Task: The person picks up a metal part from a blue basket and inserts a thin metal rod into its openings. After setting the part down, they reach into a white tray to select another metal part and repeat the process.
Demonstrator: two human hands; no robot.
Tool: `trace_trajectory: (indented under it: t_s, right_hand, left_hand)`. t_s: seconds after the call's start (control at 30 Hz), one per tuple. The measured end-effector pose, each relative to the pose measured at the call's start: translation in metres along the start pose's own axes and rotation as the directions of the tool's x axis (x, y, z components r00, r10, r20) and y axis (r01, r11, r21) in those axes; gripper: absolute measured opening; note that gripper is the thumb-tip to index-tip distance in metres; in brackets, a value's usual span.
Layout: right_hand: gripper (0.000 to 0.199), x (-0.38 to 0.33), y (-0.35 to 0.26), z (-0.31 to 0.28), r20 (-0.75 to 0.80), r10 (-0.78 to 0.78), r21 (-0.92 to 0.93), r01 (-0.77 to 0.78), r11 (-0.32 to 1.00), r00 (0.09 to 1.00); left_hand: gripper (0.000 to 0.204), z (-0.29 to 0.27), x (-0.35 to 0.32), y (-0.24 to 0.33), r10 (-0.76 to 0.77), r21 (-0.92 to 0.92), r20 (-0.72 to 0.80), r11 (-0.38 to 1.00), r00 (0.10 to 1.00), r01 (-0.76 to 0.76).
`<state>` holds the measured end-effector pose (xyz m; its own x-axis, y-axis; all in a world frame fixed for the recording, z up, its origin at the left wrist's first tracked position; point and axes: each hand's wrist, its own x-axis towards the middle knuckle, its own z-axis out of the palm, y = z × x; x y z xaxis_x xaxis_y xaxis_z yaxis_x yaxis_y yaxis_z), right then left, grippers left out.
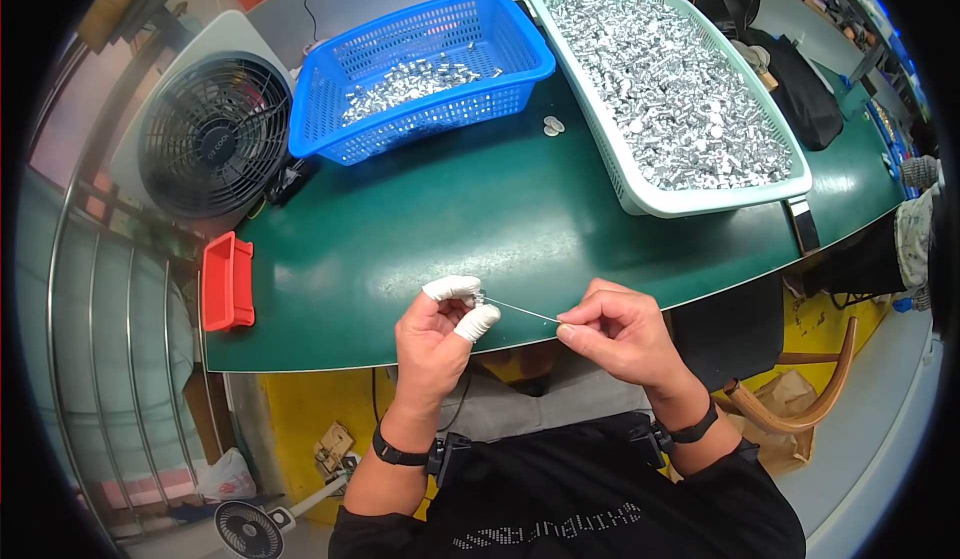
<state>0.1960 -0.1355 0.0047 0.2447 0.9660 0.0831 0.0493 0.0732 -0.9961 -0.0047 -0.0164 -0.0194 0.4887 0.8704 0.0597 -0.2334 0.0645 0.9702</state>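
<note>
My left hand [432, 344], with white coverings on thumb and index finger, is closed on a small silvery metal part [479, 300] above the table's near edge. My right hand [626, 335] pinches the end of a thin, straight metal rod [522, 310]. Leftward from those fingertips, the rod reaches the small part; whether its tip is inside or only touching, I cannot tell. Beyond my hands, a blue basket [430, 119] holds a low pile of silvery metal pieces [412, 87]. At the far right, a pale green basket [610, 164] is filled with similar small pieces [680, 89].
Both baskets stand on the green table [420, 219]. A few round metal pieces [553, 126] lie between them. A red tray [229, 281] sits at the left edge, near a box fan [215, 134]. Black bags [790, 89] lie right of the green basket.
</note>
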Motion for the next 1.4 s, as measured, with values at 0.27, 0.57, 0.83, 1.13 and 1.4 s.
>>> trace_trajectory:
  t_s: [0.27, 0.57, 0.83, 1.13, 1.4]
  right_hand:
    - [0.005, 0.002, -0.006, -0.002, -0.008, -0.059, -0.120, 0.057, 0.991, 0.998]
    - [0.007, 0.001, -0.006, 0.006, 0.023, -0.118, -0.127, 0.120, 0.985, 0.993]
    - [0.008, 0.006, -0.005, 0.009, 0.117, -0.478, -0.475, 0.471, 0.743, 0.871]
    - [0.010, 0.005, 0.005, -0.002, 0.140, -0.049, 0.145, 0.028, 0.989, 0.989]
    - [0.008, 0.005, 0.003, -0.010, 0.049, -0.339, -0.212, 0.341, 0.916, 0.940]
  left_hand:
    - [0.035, 0.004, 0.002, 0.001, 0.088, 0.117, 0.043, 0.989, 0.995, -0.092]
    - [0.027, 0.004, 0.000, 0.015, -0.142, -0.095, 0.098, 0.984, 0.985, 0.151]
    - [0.015, -0.007, 0.005, 0.020, -0.486, -0.212, 0.299, 0.805, 0.821, 0.554]
    - [0.015, 0.004, 0.000, 0.029, -0.349, -0.085, 0.296, 0.918, 0.889, 0.388]
    - [0.017, 0.006, 0.000, 0.015, -0.356, -0.170, 0.237, 0.901, 0.904, 0.400]
